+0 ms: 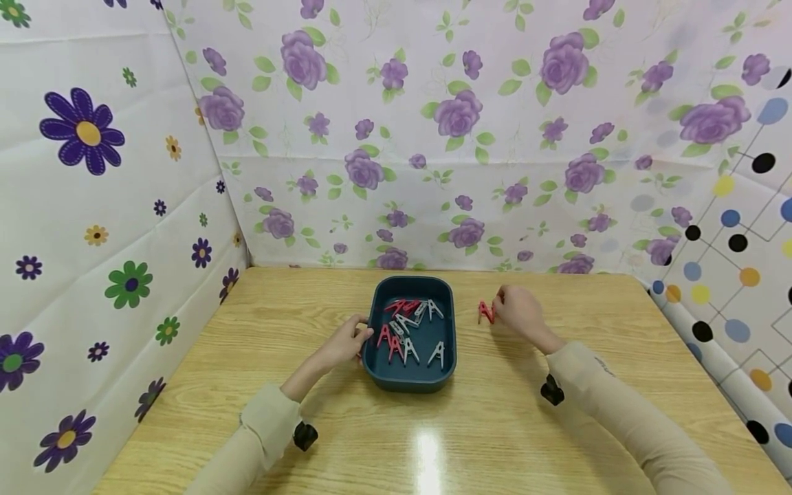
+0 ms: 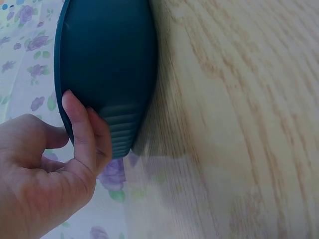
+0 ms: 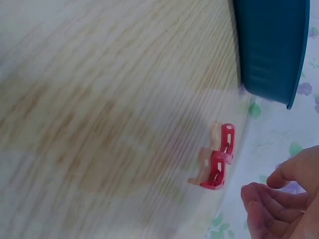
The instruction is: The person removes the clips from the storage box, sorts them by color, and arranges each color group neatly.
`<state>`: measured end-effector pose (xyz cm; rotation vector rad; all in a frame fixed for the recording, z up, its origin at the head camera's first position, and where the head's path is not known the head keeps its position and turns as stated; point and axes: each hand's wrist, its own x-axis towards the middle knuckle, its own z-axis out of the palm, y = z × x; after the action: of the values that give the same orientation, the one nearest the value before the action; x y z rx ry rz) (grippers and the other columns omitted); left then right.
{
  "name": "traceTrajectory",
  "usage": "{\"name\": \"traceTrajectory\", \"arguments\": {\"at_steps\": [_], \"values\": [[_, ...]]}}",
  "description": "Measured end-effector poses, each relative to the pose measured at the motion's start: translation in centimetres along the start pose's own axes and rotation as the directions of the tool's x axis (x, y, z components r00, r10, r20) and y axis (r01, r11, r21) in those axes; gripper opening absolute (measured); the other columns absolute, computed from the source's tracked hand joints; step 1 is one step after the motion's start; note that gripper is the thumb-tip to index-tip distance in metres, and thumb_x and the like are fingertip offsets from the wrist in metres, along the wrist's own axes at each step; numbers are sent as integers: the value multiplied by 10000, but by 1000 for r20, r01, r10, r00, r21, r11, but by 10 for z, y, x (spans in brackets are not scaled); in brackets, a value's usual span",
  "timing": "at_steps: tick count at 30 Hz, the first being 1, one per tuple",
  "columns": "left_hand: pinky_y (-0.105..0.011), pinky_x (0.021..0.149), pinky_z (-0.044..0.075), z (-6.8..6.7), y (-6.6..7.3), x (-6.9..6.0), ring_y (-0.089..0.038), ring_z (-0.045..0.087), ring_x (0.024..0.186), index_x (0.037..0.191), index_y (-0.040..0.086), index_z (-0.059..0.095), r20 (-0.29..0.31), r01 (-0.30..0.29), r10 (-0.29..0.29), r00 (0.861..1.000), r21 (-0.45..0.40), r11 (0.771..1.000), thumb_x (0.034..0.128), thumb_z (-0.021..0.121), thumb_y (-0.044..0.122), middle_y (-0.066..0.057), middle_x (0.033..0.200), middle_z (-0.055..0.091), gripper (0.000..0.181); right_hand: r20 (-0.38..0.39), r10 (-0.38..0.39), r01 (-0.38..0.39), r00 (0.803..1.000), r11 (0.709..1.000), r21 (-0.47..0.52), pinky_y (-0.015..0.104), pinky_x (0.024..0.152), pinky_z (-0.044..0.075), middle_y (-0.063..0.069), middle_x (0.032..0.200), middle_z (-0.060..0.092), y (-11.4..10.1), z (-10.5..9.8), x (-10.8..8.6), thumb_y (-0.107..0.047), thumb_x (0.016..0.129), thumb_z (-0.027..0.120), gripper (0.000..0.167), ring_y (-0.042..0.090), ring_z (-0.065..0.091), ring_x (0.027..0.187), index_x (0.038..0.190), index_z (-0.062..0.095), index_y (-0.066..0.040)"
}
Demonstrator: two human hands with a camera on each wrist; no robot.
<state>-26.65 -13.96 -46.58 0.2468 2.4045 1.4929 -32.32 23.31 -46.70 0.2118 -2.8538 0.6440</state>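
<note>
A dark teal plastic basin (image 1: 408, 386) stands in the middle of the table, with several red and white clothespins (image 1: 436, 353) lying loose inside. My left hand (image 1: 344, 344) grips its left rim, thumb over the edge and fingers (image 2: 82, 132) against the outer wall. Right of the basin, two red clothespins (image 3: 217, 170) sit close together on the wood. Beside them is my right hand (image 1: 522, 315), fingers loosely bent; in the right wrist view a gap shows between its fingertips (image 3: 249, 193) and the pins.
The wooden table (image 1: 278, 302) ends at a flowered cloth (image 1: 458, 172) behind. Patterned cloths hang at left and right. A small red bit (image 1: 359, 356) shows by the basin's left side, mostly hidden. Black wrist cameras (image 1: 552, 390) hang under both sleeves.
</note>
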Motion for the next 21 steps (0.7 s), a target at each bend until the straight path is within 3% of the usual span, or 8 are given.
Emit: {"name": "traceTrajectory", "arguments": {"at_steps": [4, 12, 21], "values": [[-427, 605, 559, 0, 1, 0, -129, 579, 562, 1376, -20, 381, 3, 2, -2, 1000, -4, 1000, 1054, 394, 144, -231, 960, 637, 362, -31, -35, 35, 999, 999, 24, 255, 418, 352, 103, 700, 661, -6, 0, 2, -115, 934, 500, 200, 146, 499, 481, 900, 665, -7], [-430, 607, 561, 0, 0, 0, -129, 580, 562, 1371, -27, 378, 6, -1, 1, 1000, 0, 1000, 1054, 393, 143, -246, 964, 636, 360, -84, -92, 92, 992, 996, 4, 257, 419, 369, 72, 660, 650, -19, 2, 6, -132, 939, 519, 185, 122, 488, 450, 910, 664, -21], [-424, 600, 557, 0, 0, 0, -128, 573, 555, 1381, -15, 379, 6, 3, -2, 1000, -1, 1000, 1054, 399, 158, -229, 943, 636, 371, -119, -134, 135, 984, 991, -3, 300, 518, 465, 80, 751, 678, -32, 8, 9, -143, 934, 538, 158, 124, 555, 541, 922, 657, -39]]}}
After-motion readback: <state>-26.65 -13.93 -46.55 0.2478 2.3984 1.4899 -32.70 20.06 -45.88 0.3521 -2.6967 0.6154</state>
